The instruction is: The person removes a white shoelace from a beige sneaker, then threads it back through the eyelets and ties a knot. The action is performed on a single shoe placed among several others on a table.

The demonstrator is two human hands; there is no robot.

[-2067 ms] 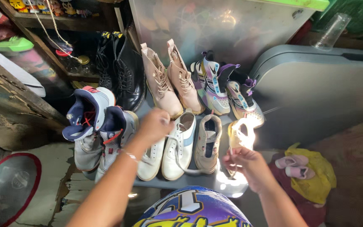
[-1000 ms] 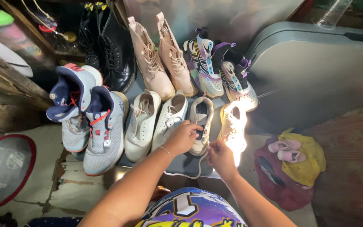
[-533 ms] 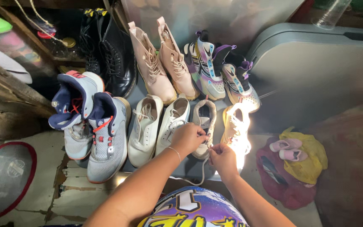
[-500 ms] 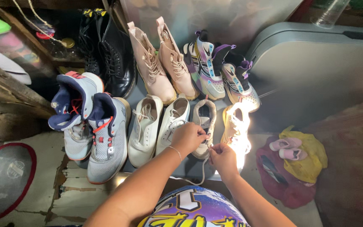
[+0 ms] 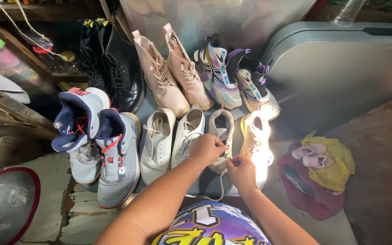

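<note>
Crouched over rows of shoes, a beige sneaker [image 5: 222, 131] in the front row is gripped at its heel by the left hand [image 5: 207, 149] while its lace [image 5: 222, 183] is pinched by the right hand [image 5: 241, 171] — a hard pull could drag it into the white sneaker [image 5: 188, 136] beside it.

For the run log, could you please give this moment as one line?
left hand: on grey sneaker, pinching lace | right hand: pulling shoelace | neighbours: white sneakers, sunlit shoe
</note>
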